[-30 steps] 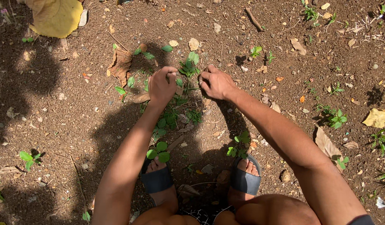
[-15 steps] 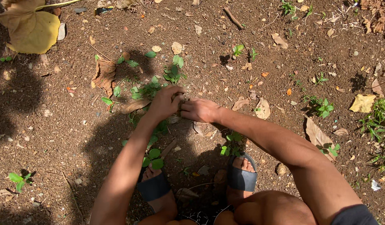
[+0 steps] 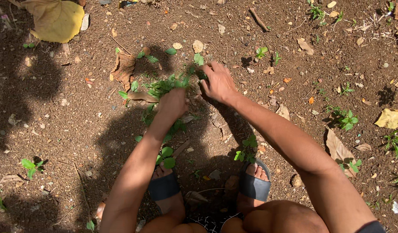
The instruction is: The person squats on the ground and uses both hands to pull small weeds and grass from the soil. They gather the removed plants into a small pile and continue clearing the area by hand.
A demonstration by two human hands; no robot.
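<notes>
- Left hand (image 3: 172,103) fisted around a bunch of green weeds (image 3: 166,86), mid-pull from the soil (image 3: 78,121).
- Right hand (image 3: 217,82) pinches stems at the far end.
- Next move likely needs a firm upward tug.

seen from above, a person squats on bare brown soil (image 3: 69,125) in dark sandals (image 3: 252,185). the left hand (image 3: 173,103) is closed on a bunch of green weeds (image 3: 166,85); the right hand (image 3: 217,82) pinches the weeds just beside it. a yellow leaf (image 3: 56,17) lies well apart at upper left.
</notes>
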